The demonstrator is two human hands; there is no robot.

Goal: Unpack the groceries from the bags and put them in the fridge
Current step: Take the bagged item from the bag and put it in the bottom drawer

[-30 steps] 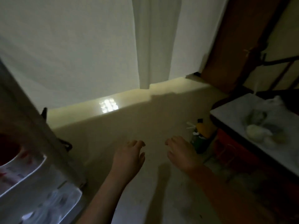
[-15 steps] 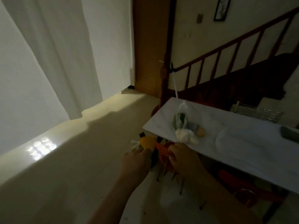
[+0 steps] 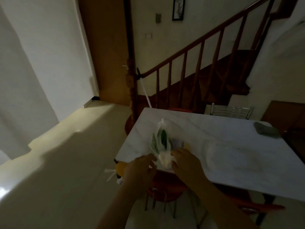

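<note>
A clear plastic bag (image 3: pixel 160 142) with green leaves and pale round produce lies at the near left corner of the white marble table (image 3: pixel 222 129). My left hand (image 3: pixel 140 169) is at the bag's left side, fingers spread and touching the plastic. On the bag's right side, my right hand (image 3: pixel 186 164) curls its fingers against the pale produce. Whether either hand grips the bag is unclear in the dim, blurred frame. A second, flat empty bag (image 3: pixel 231 154) lies to the right on the table.
A red stool (image 3: pixel 165 190) stands under the table's near edge, with a yellow object (image 3: pixel 121 167) on the floor beside it. A grey cloth (image 3: pixel 265 130) sits at the table's far right. Behind are a wooden stair railing (image 3: pixel 189 63), a door and a metal chair (image 3: pixel 231 111).
My view swung right from the fridge door and curtain to the table. Both hands rose from above the floor to the bag at the table's corner.
</note>
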